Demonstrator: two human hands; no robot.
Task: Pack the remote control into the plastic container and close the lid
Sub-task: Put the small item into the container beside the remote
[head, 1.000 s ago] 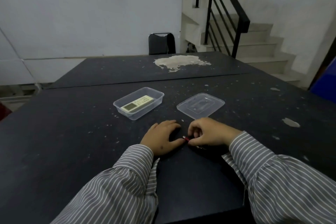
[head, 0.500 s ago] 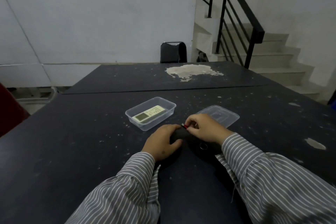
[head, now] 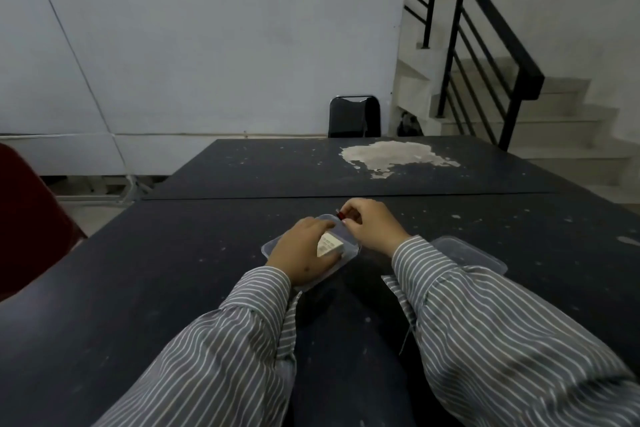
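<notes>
A clear plastic container (head: 269, 247) sits on the dark table (head: 166, 288) just ahead of me. The white remote control (head: 329, 246) lies inside it, with only one end showing. My left hand (head: 301, 253) covers the container and curls around the remote, thumb against its near side. My right hand (head: 370, 225) hovers at the container's far right corner, pinching a small red-tipped object (head: 341, 216). The clear lid (head: 467, 253) lies flat to the right, partly hidden behind my right sleeve.
A black chair (head: 353, 116) stands at the table's far end, near a pale worn patch (head: 391, 154) on the tabletop. A red chair (head: 27, 218) is at the left edge. Stairs with a black railing (head: 491, 45) rise at the right.
Both hands have moved forward from the bare tabletop to the container. My left hand now lies on the remote, and my right hand carried the red-tipped object to the container's far corner.
</notes>
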